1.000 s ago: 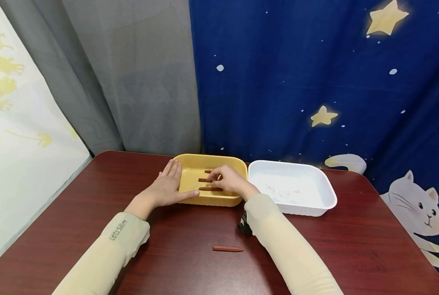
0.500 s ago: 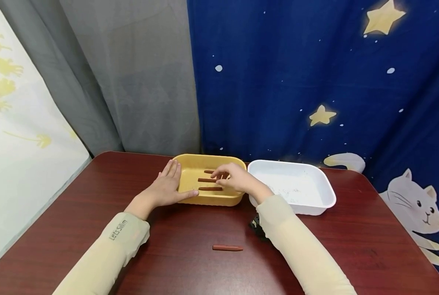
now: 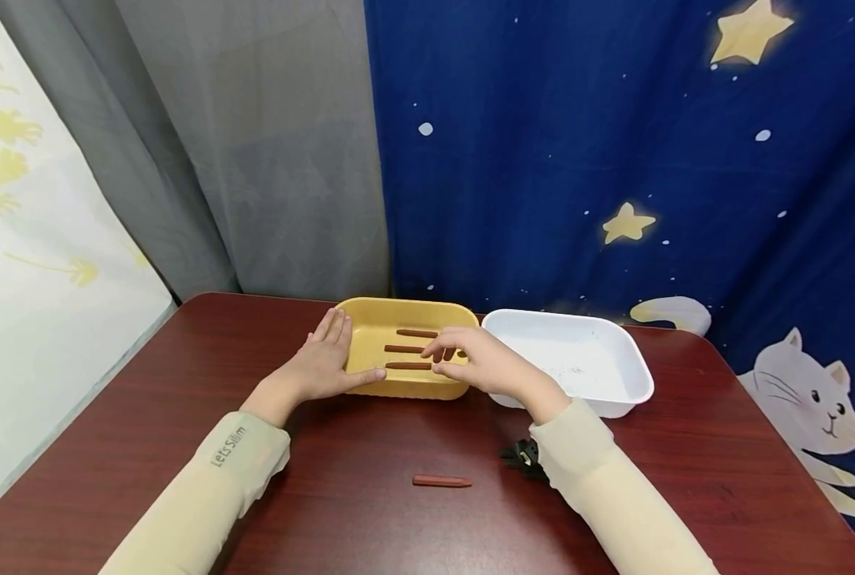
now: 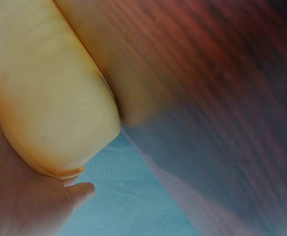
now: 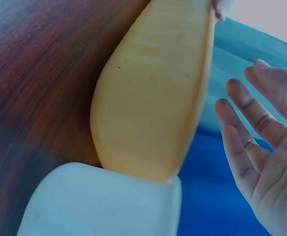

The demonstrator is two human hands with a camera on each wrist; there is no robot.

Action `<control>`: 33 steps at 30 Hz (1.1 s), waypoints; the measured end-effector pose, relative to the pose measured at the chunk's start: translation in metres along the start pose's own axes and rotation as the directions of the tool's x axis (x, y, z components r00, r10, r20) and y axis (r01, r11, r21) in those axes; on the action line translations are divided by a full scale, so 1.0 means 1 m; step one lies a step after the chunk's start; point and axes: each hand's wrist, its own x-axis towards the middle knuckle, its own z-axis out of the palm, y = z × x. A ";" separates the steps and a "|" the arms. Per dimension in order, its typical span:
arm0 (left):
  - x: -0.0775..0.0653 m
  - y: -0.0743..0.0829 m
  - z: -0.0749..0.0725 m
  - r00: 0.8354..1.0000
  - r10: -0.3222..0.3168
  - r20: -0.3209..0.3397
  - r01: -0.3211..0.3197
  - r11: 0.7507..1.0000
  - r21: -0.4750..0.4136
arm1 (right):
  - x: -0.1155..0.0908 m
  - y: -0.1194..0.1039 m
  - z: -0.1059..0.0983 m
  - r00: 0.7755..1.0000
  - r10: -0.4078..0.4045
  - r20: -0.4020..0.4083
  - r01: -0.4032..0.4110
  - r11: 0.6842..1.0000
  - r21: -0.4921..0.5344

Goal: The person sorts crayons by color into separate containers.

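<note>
My left hand [image 3: 319, 363] lies over the left end of a yellow tray [image 3: 405, 389], fingers straight across its rim and thumb along the front edge. Inside the tray, three reddish-brown crayon-like sticks [image 3: 408, 366] lie roughly parallel, one behind another. At the tray's right end hovers my right hand [image 3: 488, 363], its fingers slightly bent and just right of the sticks. The right wrist view shows that hand [image 5: 266, 132] holding nothing, beside the yellow tray's outer wall [image 5: 148, 98]. A similar stick [image 3: 442, 481], pointed to the right, lies on the table in front.
Right beside the yellow tray stands a white tray [image 3: 578, 363] with small dark specks on its floor. The dark red wooden table [image 3: 355, 519] bears both. Grey and blue curtains [image 3: 513, 160] hang behind the table's back edge.
My right hand has drawn back to the right from the sticks, its fingers loosening, and more of the sticks shows. My left hand has stayed on the yellow tray.
</note>
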 end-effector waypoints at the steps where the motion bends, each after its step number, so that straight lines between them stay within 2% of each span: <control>1: 0.000 -0.001 0.000 1.000 0.000 0.003 0.000 1.000 0.000 | -0.003 -0.002 0.000 1.000 -0.013 0.002 0.013 1.000 -0.007; 9: 0.001 -0.002 -0.002 1.000 -0.004 0.002 0.004 1.000 0.008 | -0.023 -0.019 0.002 0.990 -0.118 0.081 0.125 0.988 -0.088; 18: 0.001 0.000 -0.002 1.000 -0.005 0.014 0.005 1.000 0.004 | -0.033 -0.015 0.018 0.970 -0.099 0.220 0.090 0.995 0.053; 26: 0.003 -0.001 -0.003 1.000 0.004 0.013 -0.004 1.000 0.001 | -0.035 -0.012 0.031 0.922 -0.112 0.371 0.083 0.992 0.093; 33: 0.002 -0.001 -0.002 1.000 0.004 0.017 -0.004 1.000 -0.006 | -0.037 -0.013 0.042 0.873 -0.048 0.485 0.018 0.998 0.066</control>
